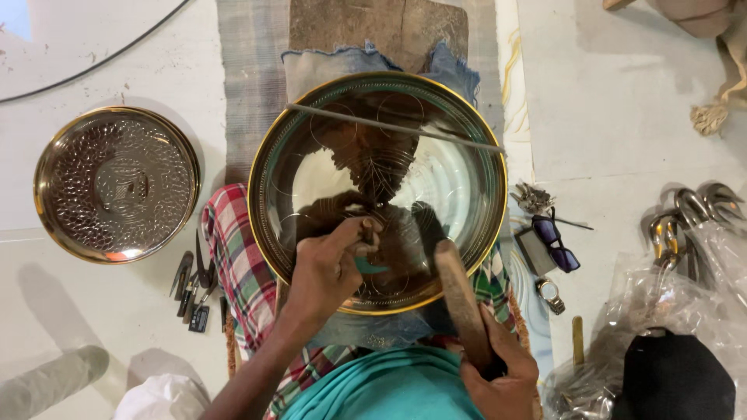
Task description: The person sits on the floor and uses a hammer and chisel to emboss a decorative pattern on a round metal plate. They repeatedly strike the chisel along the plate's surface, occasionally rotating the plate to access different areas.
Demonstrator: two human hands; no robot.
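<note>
White floor serves as the workbench, seen from straight above, with a striped mat and a checked cloth (pixel 237 264) under the work

Nearest, the right hand (pixel 502 373) is wrapped around the handle of a wooden mallet (pixel 459 292), whose head lies over the near rim of the plate (pixel 311 124). Left hand (pixel 327 272) pinches a small punch (pixel 366 233) against the plate's polished face, fingers closed narrowly on it. That brass plate sits centre, tilted on a blue rag with a wooden block beyond it, a thin rod (pixel 389 127) lying across its far half.

Risks, as I judge them: the punch stands on slick, curved metal, so a blow off its axis could skate the tip and scar the engraved lines; the mallet could catch the thumb beside the punch; the plate rests on soft cloth and might rock under a strike; the loose rod could slide down.

Left of the cloth lie small tools (pixel 194 288), then a hammered dish (pixel 117 183). Right: watch (pixel 549 292), sunglasses (pixel 556 241), keys (pixel 533 198), metal pieces in plastic bags (pixel 692 233).

Hard to tell: the punch tip is hidden by fingers, reflections muddle the pattern, the mallet's grip end is buried in the palm, and the block's shape is cut off by the rag
</note>
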